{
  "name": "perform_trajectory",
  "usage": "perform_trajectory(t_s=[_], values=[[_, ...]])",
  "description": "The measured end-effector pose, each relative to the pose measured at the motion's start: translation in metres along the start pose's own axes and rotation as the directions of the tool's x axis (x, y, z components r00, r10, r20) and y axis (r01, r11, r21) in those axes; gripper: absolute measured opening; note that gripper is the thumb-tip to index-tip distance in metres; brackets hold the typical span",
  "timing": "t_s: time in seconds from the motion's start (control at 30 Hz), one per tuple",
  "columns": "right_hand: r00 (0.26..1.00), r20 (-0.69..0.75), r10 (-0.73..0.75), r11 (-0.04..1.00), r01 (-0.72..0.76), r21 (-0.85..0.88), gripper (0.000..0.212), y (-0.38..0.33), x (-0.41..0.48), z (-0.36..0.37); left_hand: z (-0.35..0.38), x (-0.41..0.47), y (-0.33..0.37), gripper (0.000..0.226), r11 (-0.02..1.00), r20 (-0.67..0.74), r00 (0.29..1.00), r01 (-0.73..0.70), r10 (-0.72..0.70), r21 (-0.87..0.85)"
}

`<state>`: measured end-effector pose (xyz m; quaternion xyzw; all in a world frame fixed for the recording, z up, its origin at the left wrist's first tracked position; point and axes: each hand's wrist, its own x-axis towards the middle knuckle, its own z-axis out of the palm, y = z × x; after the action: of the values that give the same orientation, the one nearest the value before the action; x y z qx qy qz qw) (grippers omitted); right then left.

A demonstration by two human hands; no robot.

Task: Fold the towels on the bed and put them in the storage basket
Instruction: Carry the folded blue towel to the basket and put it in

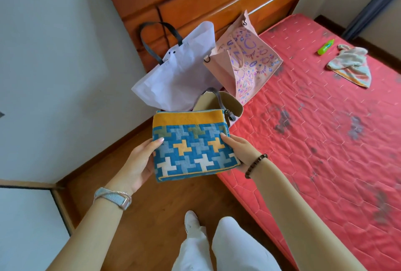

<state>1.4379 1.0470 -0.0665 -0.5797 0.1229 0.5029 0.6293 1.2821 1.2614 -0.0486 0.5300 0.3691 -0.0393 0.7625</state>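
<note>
A folded towel (191,144), blue with a yellow band and cross shapes, is held flat in the air between both hands, just off the bed's near corner. My left hand (138,162) grips its left edge, thumb on top. My right hand (236,149) grips its right edge. Right behind the towel stands a beige storage basket (231,105) with a dark strap handle, its lower part hidden by the towel. A second towel (351,64), pale with an orange edge, lies crumpled on the red mattress (314,140) at the far right.
A white bag (178,75) with black handles and a pink patterned tote (249,60) lean against the wooden headboard (217,3). A green bottle (325,47) lies near the crumpled towel. My legs and a white shoe (191,220) stand on the wooden floor (138,216) beside the bed.
</note>
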Motion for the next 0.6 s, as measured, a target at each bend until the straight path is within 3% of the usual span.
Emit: perform_trajectory(t_s=[0.17, 0.27, 0.43, 0.5, 0.6], values=[[0.998, 0.038, -0.044, 0.998, 0.046, -0.051, 0.027, -0.012, 0.010, -0.006, -0.004, 0.028, 0.015, 0.041, 0.997, 0.061, 0.997, 0.059, -0.056, -0.045], [0.996, 0.077, -0.049, 0.984, 0.061, -0.166, 0.032, -0.024, 0.018, -0.014, 0.000, 0.043, 0.026, 0.035, 0.994, 0.081, 0.993, 0.096, -0.091, -0.060], [0.991, 0.137, -0.001, 0.972, 0.033, -0.231, 0.028, -0.054, 0.033, -0.028, 0.002, 0.071, 0.046, 0.032, 0.983, 0.183, 0.966, 0.176, -0.183, 0.050], [0.986, 0.165, 0.033, 0.972, 0.007, -0.235, 0.022, -0.070, 0.041, -0.032, 0.004, 0.083, 0.059, 0.039, 0.972, 0.222, 0.951, 0.186, -0.214, 0.142], [0.979, 0.190, 0.079, 0.969, -0.031, -0.246, 0.024, -0.095, 0.053, -0.037, 0.010, 0.103, 0.080, 0.071, 0.943, 0.269, 0.926, 0.190, -0.264, 0.273]])
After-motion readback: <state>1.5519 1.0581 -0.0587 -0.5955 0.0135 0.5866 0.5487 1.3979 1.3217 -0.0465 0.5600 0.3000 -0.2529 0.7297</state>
